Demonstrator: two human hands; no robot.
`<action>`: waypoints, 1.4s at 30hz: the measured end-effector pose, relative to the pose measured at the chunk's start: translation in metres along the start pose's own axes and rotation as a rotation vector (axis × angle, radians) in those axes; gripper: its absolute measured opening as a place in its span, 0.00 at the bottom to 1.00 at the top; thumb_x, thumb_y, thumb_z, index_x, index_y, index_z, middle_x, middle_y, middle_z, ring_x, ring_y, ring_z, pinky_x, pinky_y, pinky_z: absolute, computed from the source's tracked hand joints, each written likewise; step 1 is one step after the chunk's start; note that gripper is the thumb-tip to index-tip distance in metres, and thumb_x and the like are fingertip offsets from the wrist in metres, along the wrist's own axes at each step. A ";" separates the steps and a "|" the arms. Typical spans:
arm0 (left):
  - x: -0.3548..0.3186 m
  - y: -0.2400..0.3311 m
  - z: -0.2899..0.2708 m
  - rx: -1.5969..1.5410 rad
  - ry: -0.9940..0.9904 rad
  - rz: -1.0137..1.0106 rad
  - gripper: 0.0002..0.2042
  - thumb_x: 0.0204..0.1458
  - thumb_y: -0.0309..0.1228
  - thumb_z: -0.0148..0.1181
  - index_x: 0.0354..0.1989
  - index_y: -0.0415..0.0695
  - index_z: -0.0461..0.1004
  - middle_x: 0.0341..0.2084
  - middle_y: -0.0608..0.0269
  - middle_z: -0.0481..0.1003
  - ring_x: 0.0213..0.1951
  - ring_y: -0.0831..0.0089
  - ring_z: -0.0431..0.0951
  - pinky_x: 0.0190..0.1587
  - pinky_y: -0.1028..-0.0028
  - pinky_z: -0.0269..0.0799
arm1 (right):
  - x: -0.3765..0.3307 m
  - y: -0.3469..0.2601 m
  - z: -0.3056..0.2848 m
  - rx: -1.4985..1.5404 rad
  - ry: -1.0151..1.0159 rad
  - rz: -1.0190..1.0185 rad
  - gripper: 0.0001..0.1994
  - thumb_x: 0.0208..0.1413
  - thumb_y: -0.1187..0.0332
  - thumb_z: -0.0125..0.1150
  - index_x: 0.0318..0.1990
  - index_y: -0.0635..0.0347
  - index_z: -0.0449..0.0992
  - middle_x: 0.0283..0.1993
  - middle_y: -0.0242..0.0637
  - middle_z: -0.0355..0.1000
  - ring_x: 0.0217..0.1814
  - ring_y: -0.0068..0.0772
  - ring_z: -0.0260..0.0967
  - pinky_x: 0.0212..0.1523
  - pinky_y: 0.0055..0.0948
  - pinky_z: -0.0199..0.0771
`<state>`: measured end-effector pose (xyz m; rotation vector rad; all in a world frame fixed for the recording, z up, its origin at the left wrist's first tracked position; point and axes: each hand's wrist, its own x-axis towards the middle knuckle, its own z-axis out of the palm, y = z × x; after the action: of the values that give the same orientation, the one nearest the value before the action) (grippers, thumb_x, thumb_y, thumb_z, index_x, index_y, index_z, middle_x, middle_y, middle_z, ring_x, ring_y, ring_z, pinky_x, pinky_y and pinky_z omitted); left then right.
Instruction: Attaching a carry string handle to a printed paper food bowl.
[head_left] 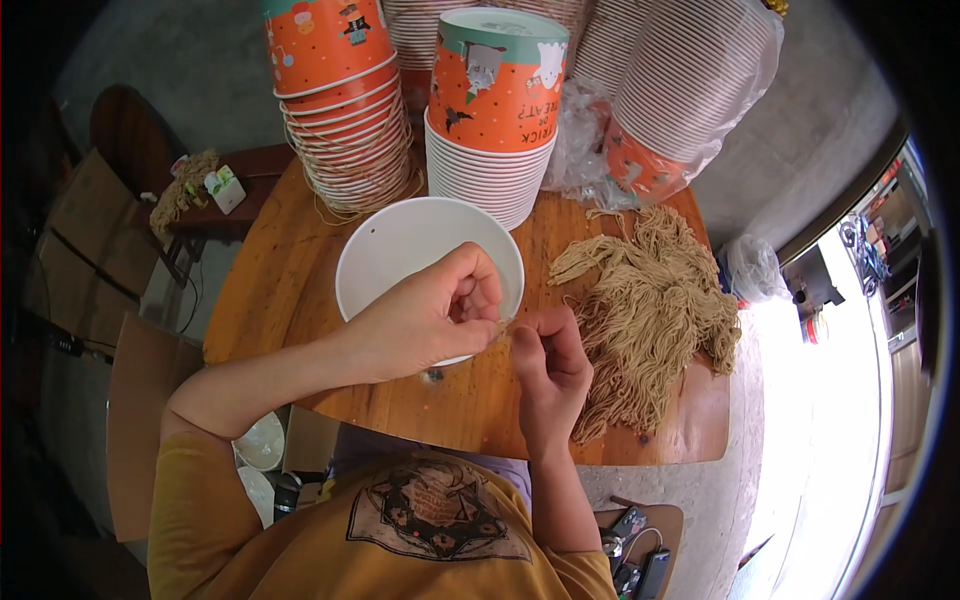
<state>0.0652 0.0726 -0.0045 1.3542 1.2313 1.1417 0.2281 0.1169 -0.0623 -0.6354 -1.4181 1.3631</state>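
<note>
your left hand [425, 320] reaches across the near rim of the white bowl [400, 245], fingers curled and pinched on a short piece of tan string [500, 327], while your right hand [550, 365] meets it just beside the bowl with its fingertips closed on the same string. the bowl sits on the round wooden table [290, 280], and right of your hands lies a loose heap of tan string lengths [650, 310], touching your right hand's far side. behind the bowl stand stacks of orange printed paper cups [345, 100], a shorter stack [495, 110] topped by an upside-down cup, and more cups in a plastic sleeve [690, 90].
</note>
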 end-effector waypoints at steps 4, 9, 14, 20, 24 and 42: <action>-0.001 0.004 -0.002 0.022 -0.007 -0.034 0.12 0.50 0.19 0.57 0.38 0.43 0.61 0.31 0.70 0.67 0.34 0.84 0.67 0.39 0.80 0.66 | -0.001 -0.006 0.000 0.042 -0.010 0.078 0.04 0.58 0.75 0.56 0.31 0.63 0.71 0.32 0.28 0.63 0.31 0.15 0.58 0.31 0.16 0.58; 0.000 0.005 -0.002 0.055 -0.027 -0.045 0.12 0.51 0.19 0.56 0.39 0.43 0.60 0.32 0.69 0.67 0.36 0.84 0.68 0.42 0.80 0.66 | -0.002 -0.002 -0.002 -0.003 -0.036 0.037 0.02 0.58 0.76 0.54 0.33 0.63 0.71 0.33 0.27 0.64 0.30 0.13 0.57 0.30 0.14 0.58; 0.000 0.004 -0.002 0.063 -0.030 -0.037 0.12 0.52 0.19 0.56 0.40 0.43 0.60 0.33 0.69 0.67 0.36 0.83 0.68 0.43 0.80 0.66 | -0.004 -0.005 -0.002 0.036 -0.051 0.098 0.01 0.58 0.76 0.53 0.36 0.62 0.70 0.31 0.25 0.63 0.28 0.10 0.56 0.28 0.12 0.57; 0.000 0.003 -0.003 0.066 -0.035 -0.031 0.11 0.52 0.19 0.55 0.39 0.43 0.60 0.33 0.69 0.67 0.37 0.83 0.68 0.43 0.79 0.67 | -0.005 -0.006 -0.001 0.013 -0.060 0.092 0.02 0.58 0.77 0.53 0.37 0.63 0.70 0.31 0.24 0.63 0.29 0.09 0.59 0.29 0.11 0.60; -0.001 0.004 -0.001 0.068 -0.037 -0.027 0.11 0.52 0.19 0.55 0.39 0.43 0.60 0.33 0.69 0.66 0.36 0.83 0.68 0.43 0.79 0.66 | -0.005 -0.001 -0.002 0.018 -0.050 0.021 0.03 0.57 0.78 0.53 0.38 0.63 0.70 0.34 0.25 0.63 0.30 0.09 0.60 0.30 0.12 0.62; 0.001 0.004 -0.003 -0.017 -0.046 -0.052 0.11 0.50 0.18 0.55 0.37 0.43 0.61 0.31 0.69 0.67 0.34 0.85 0.68 0.38 0.81 0.66 | -0.002 0.000 0.001 0.034 -0.067 -0.036 0.05 0.56 0.79 0.56 0.35 0.60 0.67 0.32 0.22 0.64 0.28 0.08 0.58 0.29 0.12 0.59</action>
<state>0.0628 0.0736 -0.0005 1.3213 1.2140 1.0769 0.2282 0.1147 -0.0626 -0.5437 -1.4499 1.3882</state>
